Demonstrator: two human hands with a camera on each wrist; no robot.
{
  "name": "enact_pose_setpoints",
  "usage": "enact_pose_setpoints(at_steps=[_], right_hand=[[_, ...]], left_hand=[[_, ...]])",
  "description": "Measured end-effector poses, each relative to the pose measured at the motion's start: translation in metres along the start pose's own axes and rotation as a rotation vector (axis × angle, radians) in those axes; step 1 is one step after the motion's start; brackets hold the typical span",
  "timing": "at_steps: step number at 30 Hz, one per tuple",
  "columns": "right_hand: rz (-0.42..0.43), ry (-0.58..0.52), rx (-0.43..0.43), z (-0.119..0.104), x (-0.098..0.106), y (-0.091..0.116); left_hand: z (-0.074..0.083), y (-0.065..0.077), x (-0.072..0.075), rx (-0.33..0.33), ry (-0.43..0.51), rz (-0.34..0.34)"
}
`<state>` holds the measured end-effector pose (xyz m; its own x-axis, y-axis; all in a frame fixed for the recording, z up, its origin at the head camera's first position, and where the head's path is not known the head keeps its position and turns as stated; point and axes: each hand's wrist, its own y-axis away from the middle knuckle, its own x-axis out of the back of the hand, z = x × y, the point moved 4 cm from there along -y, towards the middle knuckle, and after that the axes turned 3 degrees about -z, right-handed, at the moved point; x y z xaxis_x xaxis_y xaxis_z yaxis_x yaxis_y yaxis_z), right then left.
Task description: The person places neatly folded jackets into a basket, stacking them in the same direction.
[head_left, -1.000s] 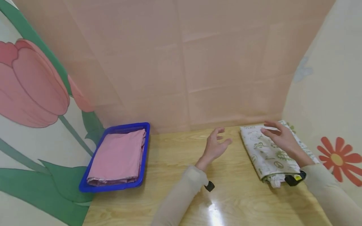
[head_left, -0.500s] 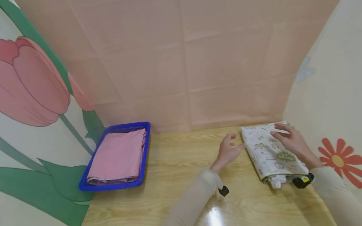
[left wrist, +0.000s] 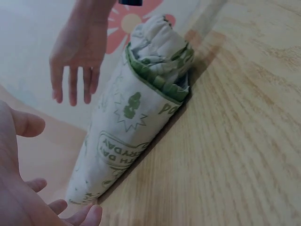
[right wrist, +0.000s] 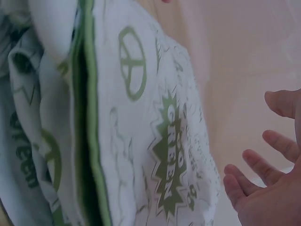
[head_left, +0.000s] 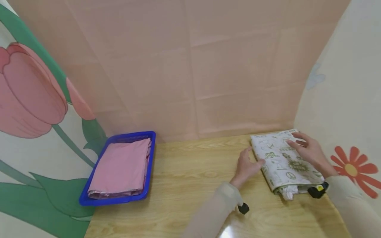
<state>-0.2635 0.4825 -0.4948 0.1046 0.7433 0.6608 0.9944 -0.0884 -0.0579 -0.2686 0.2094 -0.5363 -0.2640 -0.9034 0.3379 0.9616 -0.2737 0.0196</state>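
A folded white cloth (head_left: 275, 155) printed with green drawings and lettering lies on the right side of the wooden table. Its bunched inner layers (left wrist: 157, 44) poke out at the near end, seen in the left wrist view. Beside the cloth's left edge is my left hand (head_left: 247, 167), fingers spread and slightly bent, fingertips right at that edge. My right hand (head_left: 312, 153) hovers at the cloth's right side, thumb apart from the fingers. In the right wrist view, this hand (right wrist: 268, 186) shows nothing in its grasp, and the printed cloth (right wrist: 141, 117) fills the left part.
On the left of the table (head_left: 190, 191) stands a blue plastic basket (head_left: 152, 158) with a folded pink cloth (head_left: 122, 167) in it. A peach sheet (head_left: 190, 72) hangs behind the table. Painted walls with flowers flank both sides.
My left hand has moved right, from the bare wood up to the cloth's left edge. My right hand has shifted slightly right over the cloth. The cloth has stayed put.
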Motion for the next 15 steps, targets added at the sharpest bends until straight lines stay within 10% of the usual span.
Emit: enact_pose_setpoints(at_steps=[15], right_hand=[[-0.017, 0.152, -0.009, 0.031, 0.003, 0.001]], left_hand=[[0.006, 0.0, -0.025, -0.003, -0.15, -0.07]])
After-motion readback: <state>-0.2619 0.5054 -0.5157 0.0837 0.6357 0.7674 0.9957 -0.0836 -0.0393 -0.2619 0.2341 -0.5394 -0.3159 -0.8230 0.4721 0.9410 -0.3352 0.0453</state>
